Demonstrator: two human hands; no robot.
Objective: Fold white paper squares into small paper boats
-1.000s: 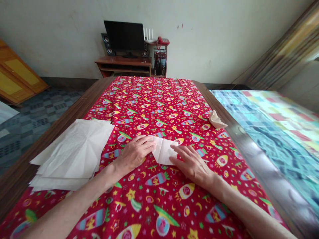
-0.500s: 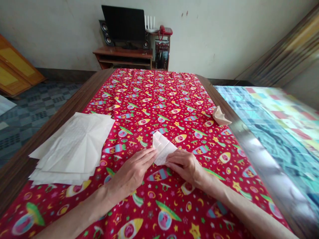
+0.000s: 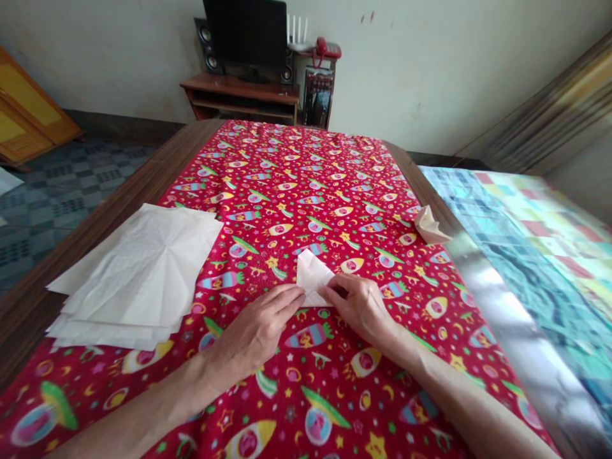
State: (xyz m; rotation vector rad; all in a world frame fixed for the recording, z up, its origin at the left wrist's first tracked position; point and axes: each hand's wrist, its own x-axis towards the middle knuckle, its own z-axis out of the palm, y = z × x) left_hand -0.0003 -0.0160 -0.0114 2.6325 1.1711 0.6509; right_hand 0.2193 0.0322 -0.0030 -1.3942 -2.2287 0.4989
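Note:
A small folded piece of white paper (image 3: 312,274) lies on the red patterned cloth (image 3: 306,185) that covers the table. My left hand (image 3: 261,328) rests palm down with its fingertips pressed on the paper's near left edge. My right hand (image 3: 358,306) has its fingers curled and pinches the paper's near right edge. Both hands meet at the paper's near side, and its pointed far end shows beyond them.
A stack of white paper sheets (image 3: 136,274) lies on the left of the cloth. A folded beige paper shape (image 3: 429,224) sits near the table's right edge. A patchwork bedspread (image 3: 540,255) is on the right. A desk with a monitor (image 3: 246,29) stands by the wall.
The paper went from lying flat under both hands to a smaller, pointed fold. Both hands drew toward me and closed in on its near edge. The view tilted down a little.

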